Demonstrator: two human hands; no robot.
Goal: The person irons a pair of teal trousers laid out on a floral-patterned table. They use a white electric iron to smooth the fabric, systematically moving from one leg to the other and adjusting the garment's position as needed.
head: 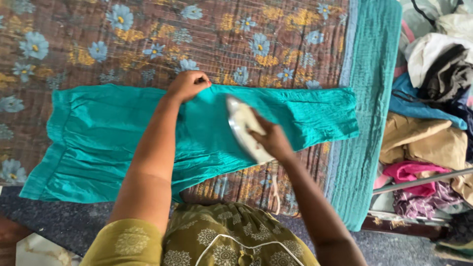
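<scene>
A teal garment [113, 138] lies spread flat across a brown quilt with blue and yellow flowers [148, 39]. My left hand [188, 84] pinches the garment's far edge near its middle, fingers closed on the cloth. My right hand [272, 140] grips a white clothes iron [242, 125], which is tipped on its side over the garment just right of my left arm. The iron's cord [274, 194] hangs down near the quilt's front edge.
A teal blanket [367, 113] runs under the quilt along its right side. Further right is a heap of mixed clothes [433, 98], among them white, dark, tan and pink pieces. A metal bar [423, 181] crosses the heap. Dark speckled floor [74, 221] lies in front.
</scene>
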